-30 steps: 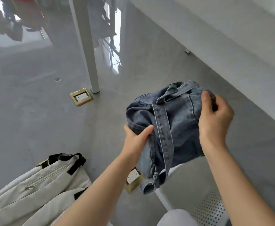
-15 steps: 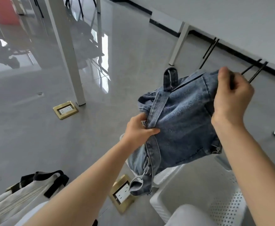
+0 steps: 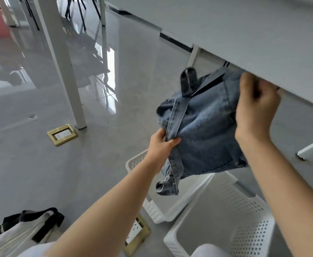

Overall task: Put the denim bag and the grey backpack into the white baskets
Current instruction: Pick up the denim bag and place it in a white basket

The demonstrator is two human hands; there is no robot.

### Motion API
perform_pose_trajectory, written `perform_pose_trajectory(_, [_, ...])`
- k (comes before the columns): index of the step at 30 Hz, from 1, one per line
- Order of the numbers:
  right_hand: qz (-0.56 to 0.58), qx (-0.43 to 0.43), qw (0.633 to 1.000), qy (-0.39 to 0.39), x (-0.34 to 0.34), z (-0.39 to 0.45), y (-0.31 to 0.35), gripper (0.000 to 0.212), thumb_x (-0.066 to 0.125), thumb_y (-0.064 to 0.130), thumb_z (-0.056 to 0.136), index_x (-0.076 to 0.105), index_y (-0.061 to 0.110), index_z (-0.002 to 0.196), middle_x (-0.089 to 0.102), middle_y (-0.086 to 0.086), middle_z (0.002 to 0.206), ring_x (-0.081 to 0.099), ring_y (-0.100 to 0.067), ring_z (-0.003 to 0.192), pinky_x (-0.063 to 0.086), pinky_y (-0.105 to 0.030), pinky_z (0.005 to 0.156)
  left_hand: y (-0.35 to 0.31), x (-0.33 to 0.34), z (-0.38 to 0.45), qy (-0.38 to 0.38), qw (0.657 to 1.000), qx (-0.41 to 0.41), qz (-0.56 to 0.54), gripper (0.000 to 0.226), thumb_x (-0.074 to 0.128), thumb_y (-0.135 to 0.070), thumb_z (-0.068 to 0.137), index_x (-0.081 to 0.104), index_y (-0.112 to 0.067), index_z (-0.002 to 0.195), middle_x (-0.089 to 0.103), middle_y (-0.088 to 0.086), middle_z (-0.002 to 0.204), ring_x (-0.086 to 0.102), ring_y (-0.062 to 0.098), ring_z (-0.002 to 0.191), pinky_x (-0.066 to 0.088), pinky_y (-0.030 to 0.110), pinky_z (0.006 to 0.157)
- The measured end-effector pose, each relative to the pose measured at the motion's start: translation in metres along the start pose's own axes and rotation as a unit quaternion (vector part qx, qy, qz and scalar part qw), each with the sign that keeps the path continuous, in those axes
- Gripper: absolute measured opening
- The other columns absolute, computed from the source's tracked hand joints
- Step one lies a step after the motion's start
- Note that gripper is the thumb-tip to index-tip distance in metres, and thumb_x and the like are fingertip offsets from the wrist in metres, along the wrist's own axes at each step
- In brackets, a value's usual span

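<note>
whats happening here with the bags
A person holds a denim bag in the air with both hands: the left hand pinches its strap and side, the right hand grips its top corner. It hangs just above two white baskets on the floor, not yet in one. The grey backpack lies on the floor, untouched.

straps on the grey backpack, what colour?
Black, on the grey backpack lying at lower left; the head view shows it.
</note>
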State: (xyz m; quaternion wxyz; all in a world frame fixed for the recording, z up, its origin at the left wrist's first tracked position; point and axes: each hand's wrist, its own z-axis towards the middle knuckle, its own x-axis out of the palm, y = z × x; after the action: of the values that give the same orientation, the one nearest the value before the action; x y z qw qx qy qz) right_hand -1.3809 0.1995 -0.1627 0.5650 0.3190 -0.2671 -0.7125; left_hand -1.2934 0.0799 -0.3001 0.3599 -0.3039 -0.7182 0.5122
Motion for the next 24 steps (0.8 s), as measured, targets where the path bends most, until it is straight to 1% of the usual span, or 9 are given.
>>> perform_pose_trajectory(2, [-0.022, 0.031, 0.998, 0.045, -0.001, -0.022, -0.015, 0.039, 0.056, 0.030, 0.092, 0.039, 0.028, 0.057, 0.040, 0.010, 0.055, 0.039, 0.003, 0.055, 0.034, -0.022, 0.060, 0.027, -0.011, -0.010, -0.008, 0.997, -0.017, 0.071, 0.029, 0.067, -0.002, 0.081, 0.061, -0.012, 0.108, 0.069, 0.007, 0.109, 0.066, 0.025, 0.102, 0.055, 0.042, 0.091])
perform_pose_trajectory(4, [-0.022, 0.071, 0.994, 0.086, -0.005, -0.054, -0.041, 0.041, 0.058, 0.029, 0.093, 0.046, 0.012, 0.057, 0.040, 0.004, 0.054, 0.036, -0.002, 0.052, 0.034, -0.028, 0.057, 0.051, -0.028, -0.023, -0.033, 0.992, -0.035, 0.114, 0.028, 0.060, 0.003, 0.083, 0.063, -0.013, 0.107, 0.070, 0.005, 0.102, 0.067, 0.019, 0.093, 0.057, 0.038, 0.084])
perform_pose_trajectory(7, [-0.011, 0.132, 0.982, 0.138, -0.009, -0.086, -0.063, 0.046, 0.059, 0.028, 0.093, 0.048, -0.004, 0.062, 0.042, -0.007, 0.056, 0.036, -0.012, 0.056, 0.032, -0.030, 0.054, 0.082, -0.059, -0.038, -0.071, 0.986, -0.105, 0.112, 0.026, 0.051, 0.007, 0.087, 0.066, -0.010, 0.100, 0.070, 0.010, 0.096, 0.069, 0.031, 0.094, 0.058, 0.046, 0.085])
perform_pose_trajectory(9, [-0.012, 0.142, 0.976, 0.163, -0.010, -0.099, -0.066, 0.048, 0.059, 0.026, 0.093, 0.041, -0.001, 0.058, 0.034, -0.006, 0.054, 0.031, -0.012, 0.054, 0.027, -0.029, 0.051, 0.092, -0.077, -0.044, -0.087, 0.981, -0.164, 0.063, 0.025, 0.048, 0.004, 0.092, 0.066, -0.013, 0.096, 0.071, 0.013, 0.097, 0.069, 0.035, 0.095, 0.056, 0.052, 0.089])
perform_pose_trajectory(12, [-0.010, 0.166, 0.973, 0.161, -0.004, -0.102, -0.063, 0.047, 0.060, 0.025, 0.092, 0.037, 0.005, 0.056, 0.028, 0.000, 0.052, 0.026, -0.010, 0.053, 0.023, -0.027, 0.049, 0.092, -0.094, -0.046, -0.097, 0.971, -0.218, 0.018, 0.022, 0.044, -0.008, 0.098, 0.065, -0.009, 0.102, 0.070, 0.012, 0.091, 0.068, 0.030, 0.085, 0.056, 0.051, 0.089])
perform_pose_trajectory(15, [0.013, 0.212, 0.967, 0.140, 0.003, -0.091, -0.066, 0.047, 0.060, 0.027, 0.091, 0.036, 0.011, 0.054, 0.027, 0.009, 0.049, 0.025, -0.007, 0.050, 0.024, -0.023, 0.047, 0.084, -0.108, -0.042, -0.116, 0.967, -0.226, -0.008, 0.025, 0.045, -0.024, 0.099, 0.066, -0.011, 0.104, 0.073, 0.011, 0.094, 0.069, 0.030, 0.089, 0.059, 0.045, 0.082])
perform_pose_trajectory(19, [-0.012, 0.264, 0.954, 0.139, 0.012, -0.078, -0.096, 0.046, 0.061, 0.031, 0.089, 0.034, 0.017, 0.055, 0.027, 0.002, 0.054, 0.026, -0.011, 0.053, 0.023, -0.030, 0.051, 0.079, -0.110, -0.041, -0.116, 0.965, -0.228, -0.063, 0.029, 0.048, -0.030, 0.098, 0.066, -0.009, 0.106, 0.074, 0.012, 0.099, 0.069, 0.030, 0.092, 0.057, 0.043, 0.080])
perform_pose_trajectory(22, [-0.088, 0.308, 0.937, 0.142, 0.014, -0.075, -0.139, 0.043, 0.059, 0.036, 0.088, 0.045, 0.007, 0.059, 0.040, -0.005, 0.060, 0.039, -0.020, 0.062, 0.031, -0.033, 0.059, 0.078, -0.101, -0.042, -0.111, 0.956, -0.233, -0.139, 0.026, 0.045, -0.027, 0.099, 0.061, -0.012, 0.115, 0.072, 0.014, 0.108, 0.069, 0.029, 0.089, 0.058, 0.040, 0.072])
perform_pose_trajectory(24, [-0.166, 0.330, 0.912, 0.179, 0.010, -0.077, -0.164, 0.037, 0.056, 0.036, 0.089, 0.061, 0.002, 0.077, 0.057, -0.012, 0.075, 0.054, -0.028, 0.076, 0.040, -0.035, 0.069, 0.078, -0.095, -0.044, -0.120, 0.944, -0.238, -0.195, 0.021, 0.045, -0.023, 0.098, 0.059, -0.013, 0.110, 0.071, 0.014, 0.100, 0.066, 0.028, 0.077, 0.057, 0.041, 0.069])
